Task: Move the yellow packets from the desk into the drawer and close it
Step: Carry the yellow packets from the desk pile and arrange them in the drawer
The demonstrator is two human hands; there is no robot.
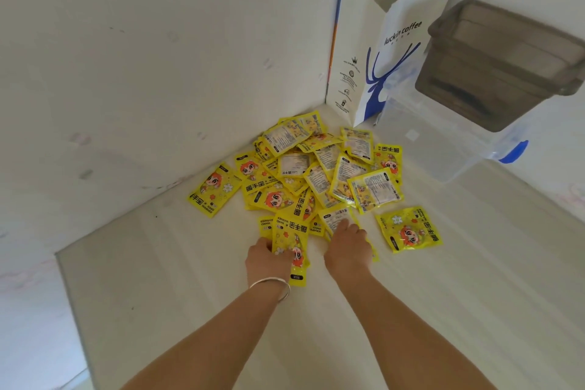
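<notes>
Reaching into the pile of yellow packets (316, 174) on the white desk (443, 294), drawer not in view.
Head view: left hand (269, 258), silver bangle (272, 286) at the wrist, grips a near-edge packet (292, 242); right hand (348, 245) lies knuckles-up on another packet (335, 215), fingers curled over it, so its hold cannot be made out. Behind the pile stand a white paper bag (389, 51) and a clear bin (443, 142) against the wall.

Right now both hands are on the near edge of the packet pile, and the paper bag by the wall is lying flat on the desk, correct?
Not quite. The head view shows the paper bag standing upright by the wall. Left hand and right hand are indeed on the packet pile's near edge.
</notes>
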